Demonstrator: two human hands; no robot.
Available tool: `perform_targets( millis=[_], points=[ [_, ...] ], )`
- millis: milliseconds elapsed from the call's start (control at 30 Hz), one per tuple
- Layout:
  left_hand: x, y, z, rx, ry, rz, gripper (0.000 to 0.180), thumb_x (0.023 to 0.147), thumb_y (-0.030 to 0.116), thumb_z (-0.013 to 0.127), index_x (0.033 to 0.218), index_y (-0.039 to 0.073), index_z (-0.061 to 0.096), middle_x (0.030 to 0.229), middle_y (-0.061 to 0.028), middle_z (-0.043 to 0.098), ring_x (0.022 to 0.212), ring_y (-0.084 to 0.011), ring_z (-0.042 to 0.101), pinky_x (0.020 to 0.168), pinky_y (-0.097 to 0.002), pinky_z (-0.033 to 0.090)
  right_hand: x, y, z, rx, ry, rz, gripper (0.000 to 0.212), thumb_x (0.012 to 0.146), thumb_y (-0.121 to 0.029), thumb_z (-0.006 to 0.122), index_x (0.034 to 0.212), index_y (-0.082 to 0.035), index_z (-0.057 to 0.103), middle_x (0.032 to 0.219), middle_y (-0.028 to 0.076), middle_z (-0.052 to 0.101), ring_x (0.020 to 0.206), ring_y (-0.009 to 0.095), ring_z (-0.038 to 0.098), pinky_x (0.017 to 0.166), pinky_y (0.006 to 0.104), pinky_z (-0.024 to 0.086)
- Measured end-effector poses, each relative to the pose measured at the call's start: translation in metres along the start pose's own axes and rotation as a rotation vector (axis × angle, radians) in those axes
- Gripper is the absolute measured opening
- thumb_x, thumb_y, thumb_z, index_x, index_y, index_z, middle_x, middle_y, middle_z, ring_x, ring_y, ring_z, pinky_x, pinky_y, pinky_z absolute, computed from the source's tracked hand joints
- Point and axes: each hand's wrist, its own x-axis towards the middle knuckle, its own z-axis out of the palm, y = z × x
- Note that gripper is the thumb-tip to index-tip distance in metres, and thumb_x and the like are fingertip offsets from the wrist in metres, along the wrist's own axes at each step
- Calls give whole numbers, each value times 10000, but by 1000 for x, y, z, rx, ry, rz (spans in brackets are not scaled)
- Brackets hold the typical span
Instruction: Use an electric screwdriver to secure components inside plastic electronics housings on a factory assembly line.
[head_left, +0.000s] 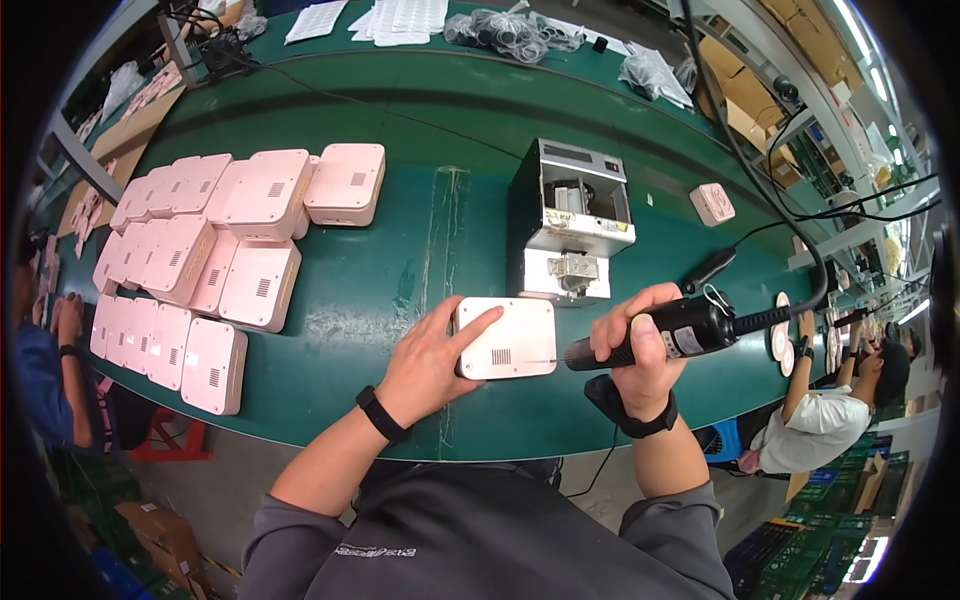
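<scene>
Near the front edge of the workbench lies a pale pink plastic housing (520, 340), flat and rounded at its corners, with a slotted vent and small screw holes on its upper face. My left hand (430, 358) grips it from the left, fingers across the top. In my right hand (645, 350) is a black corded electric screwdriver (685, 333), held nearly level and wrapped by the fingers. Its tip points left at the housing's lower right corner; whether the bit touches a screw I cannot tell. Just beyond stands a black and silver screw feeder (575, 225).
Rows of similar pink housings (265, 190) stand stacked at the left. A small pink box (712, 204) and another black tool (710, 268) lie to the right, below hanging cables. Plastic bags (510, 35) lie at the back. A co-worker (825, 415) sits at the right.
</scene>
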Motion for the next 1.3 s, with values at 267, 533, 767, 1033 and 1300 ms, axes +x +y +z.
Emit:
perform_targets(
  millis=[267,533,767,1033,1300],
  points=[
    [-3,2,-1,-20,-16,-5,911,631,167,874,1441,272,472,1360,-180,453,1153,-368,565,968,-431,499,61,-17,-5,1,164,-264,145,955,-175,537,994,-44,491,664,76,520,490,170,488,499,343,443],
    [-1,0,0,-34,3,-6,912,627,157,870,1440,263,471,1335,-172,462,1135,-369,565,965,-431,496,47,-11,3,-22,77,-89,160,957,-201,546,998,-58,487,674,69,521,493,173,493,524,342,453],
    [-2,-6,1,-32,26,31,871,642,204,862,1428,262,493,1336,-177,481,1106,-373,585,938,-430,512,-5,-30,36,130,-174,-58,329,932,-311,610,1043,-71,413,695,61,522,524,170,516,559,338,458],
    [-3,-5,2,-61,29,17,872,635,185,865,1423,257,500,1321,-176,487,1086,-362,594,922,-428,518,-21,-16,43,9,-194,9,384,906,-336,657,1027,-78,401,700,61,526,537,167,518,564,339,463],
    [-2,-6,5,-64,50,16,842,635,187,867,1403,236,525,1300,-185,498,1044,-366,613,890,-425,534,-18,-10,45,74,-165,39,388,902,-337,661,1004,-82,387,691,61,516,528,167,503,560,335,462]
  ],
)
